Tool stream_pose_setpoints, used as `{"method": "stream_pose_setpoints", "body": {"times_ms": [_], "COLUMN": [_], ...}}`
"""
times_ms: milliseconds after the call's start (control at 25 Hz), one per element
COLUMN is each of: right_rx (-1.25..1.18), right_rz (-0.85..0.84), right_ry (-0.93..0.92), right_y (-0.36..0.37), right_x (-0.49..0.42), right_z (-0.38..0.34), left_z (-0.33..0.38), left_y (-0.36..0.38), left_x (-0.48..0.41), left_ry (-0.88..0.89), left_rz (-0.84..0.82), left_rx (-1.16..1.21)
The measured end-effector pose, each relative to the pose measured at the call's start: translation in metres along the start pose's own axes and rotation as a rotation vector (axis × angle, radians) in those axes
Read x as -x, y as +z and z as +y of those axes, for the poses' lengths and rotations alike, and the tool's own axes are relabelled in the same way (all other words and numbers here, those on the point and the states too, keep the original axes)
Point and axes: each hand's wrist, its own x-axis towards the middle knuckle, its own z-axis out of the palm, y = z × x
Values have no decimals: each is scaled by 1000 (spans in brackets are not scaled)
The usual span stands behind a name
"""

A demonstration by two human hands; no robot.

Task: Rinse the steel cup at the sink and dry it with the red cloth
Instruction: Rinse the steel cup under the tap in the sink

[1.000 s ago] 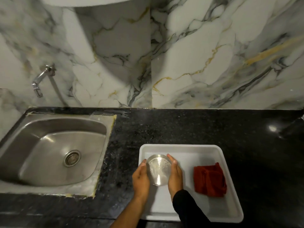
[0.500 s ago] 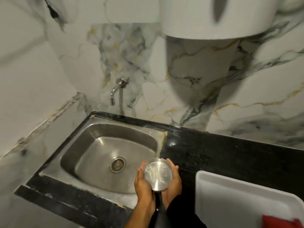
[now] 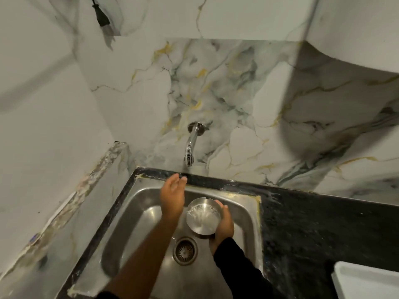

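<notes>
The steel cup hangs over the steel sink, its mouth tilted towards me, with white residue inside. My right hand grips it from the right side and below. My left hand is off the cup, fingers apart and empty, raised over the sink's back edge just below the chrome tap. No water runs from the tap. The red cloth is out of view.
The sink drain lies under the cup. Black granite counter extends right, with a corner of the white tray at the lower right. Marble walls close the back and left. A dark plug hangs top left.
Both hands carried the cup from the tray leftwards over the sink. My left hand let go of it and rose towards the tap. The red cloth left the view.
</notes>
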Motion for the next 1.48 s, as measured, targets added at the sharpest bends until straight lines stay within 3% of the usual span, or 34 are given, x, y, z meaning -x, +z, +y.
{"method": "stream_pose_setpoints", "body": {"times_ms": [160, 280, 400, 600, 680, 1040, 1280, 1480], "right_rx": [-6, 17, 41, 38, 61, 47, 51, 3], "right_rz": [59, 97, 117, 108, 122, 68, 175, 124], "right_ry": [26, -6, 5, 32, 35, 28, 13, -16], "right_y": [43, 62, 71, 75, 76, 100, 73, 99], "right_x": [-22, -39, -50, -68, -75, -96, -92, -90], "right_z": [12, 17, 23, 30, 31, 34, 46, 40], "left_z": [58, 67, 59, 60, 60, 63, 62, 63], "left_y": [5, 20, 23, 7, 5, 4, 7, 6], "left_x": [-68, -89, -106, -157, -165, -166, -166, -163], "left_ry": [194, 312, 334, 139, 145, 116, 91, 90], "left_rz": [-84, -28, -122, -756, -849, -890, -876, -860], "left_rx": [-507, -703, -668, -373, -328, -282, -280, -298]}}
